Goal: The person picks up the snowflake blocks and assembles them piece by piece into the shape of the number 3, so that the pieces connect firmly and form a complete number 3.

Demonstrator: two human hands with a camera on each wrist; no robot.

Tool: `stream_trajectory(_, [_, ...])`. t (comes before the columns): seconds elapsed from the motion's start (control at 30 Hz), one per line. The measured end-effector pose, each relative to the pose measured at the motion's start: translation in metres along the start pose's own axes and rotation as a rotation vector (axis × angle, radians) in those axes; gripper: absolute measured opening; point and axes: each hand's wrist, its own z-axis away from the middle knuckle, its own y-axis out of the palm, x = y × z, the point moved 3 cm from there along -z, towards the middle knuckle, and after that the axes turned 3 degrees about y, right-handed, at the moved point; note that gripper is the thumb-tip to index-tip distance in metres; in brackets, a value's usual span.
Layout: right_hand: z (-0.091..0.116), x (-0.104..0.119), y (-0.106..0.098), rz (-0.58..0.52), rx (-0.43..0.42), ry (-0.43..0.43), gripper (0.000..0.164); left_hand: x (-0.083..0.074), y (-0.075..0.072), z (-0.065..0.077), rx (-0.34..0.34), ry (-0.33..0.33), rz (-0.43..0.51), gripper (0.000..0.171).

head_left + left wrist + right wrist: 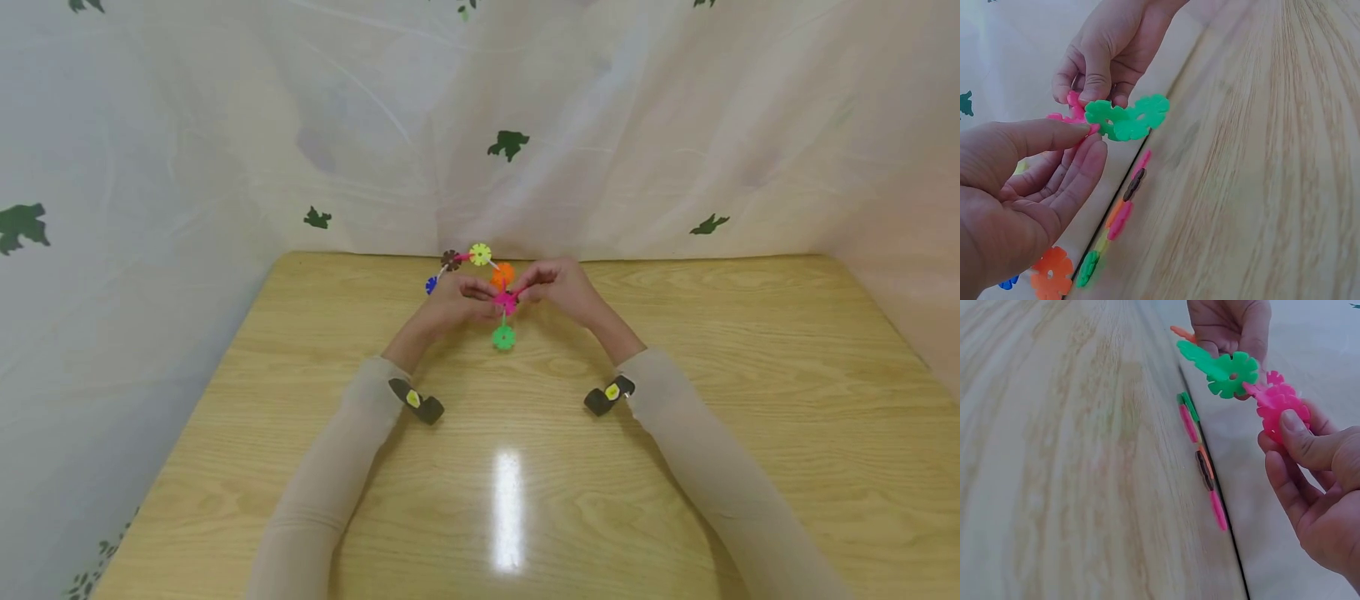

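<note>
A chain of notched plastic snowflake discs hangs together between the two hands near the table's back edge. My left hand (453, 302) pinches the chain by a pink disc beside joined green discs (1125, 119). My right hand (562, 290) pinches a pink disc (1280, 409) between thumb and fingers, and it touches the near green disc (1234, 375). In the head view a green disc (504, 337) sticks out toward me, with an orange disc (503, 274), a yellow disc (480, 254), a brown disc (450, 260) and a partly hidden blue disc (431, 285) beyond.
Both wrist views show a row of coloured discs seen edge-on, including a brown disc (1134, 184), along the dark line at the back of the wooden table (712, 417). A pale cloth (375, 125) with green patches hangs behind and at the sides.
</note>
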Motion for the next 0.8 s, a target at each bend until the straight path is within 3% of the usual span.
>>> stream_trajectory(0.4, [-0.0008,0.0004,0.0009,-0.065,-0.030,-0.019,0.004,-0.0066,0.0029,0.0055,-0.025,0.037,-0.004,0.025])
stream_trajectory(0.8, [0.0003,0.0010,0.0020,-0.044,-0.024,-0.024,0.012,-0.0089,0.0068,0.0055,-0.020,0.051,-0.001,0.024])
